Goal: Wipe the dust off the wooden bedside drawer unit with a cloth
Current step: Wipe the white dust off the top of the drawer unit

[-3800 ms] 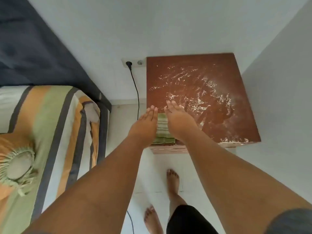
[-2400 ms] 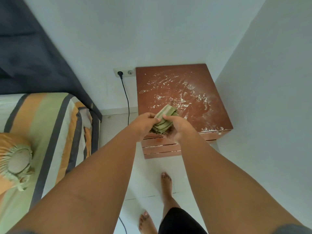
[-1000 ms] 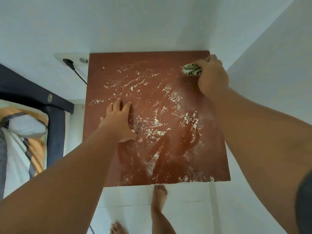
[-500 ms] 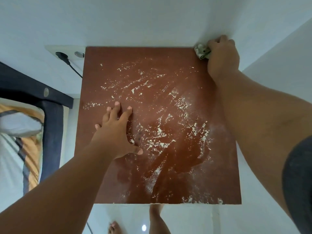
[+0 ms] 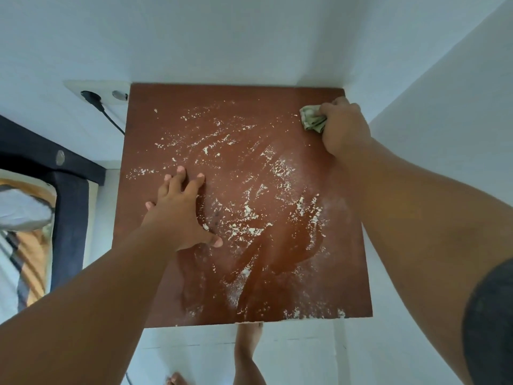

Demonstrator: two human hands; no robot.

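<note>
Reddish-brown wood of the square bedside drawer unit top (image 5: 277, 273) is mostly under white dust (image 5: 249, 229), the left hand (image 5: 180, 215) flat and open, the right hand's (image 5: 344, 126) grip closed on the crumpled green cloth (image 5: 311, 120) at the far right corner, so wiping seems barely begun.

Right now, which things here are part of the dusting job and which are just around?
In the job: cloth, right hand, left hand, drawer unit, dust.
Just around: socket, plug, bed.
</note>
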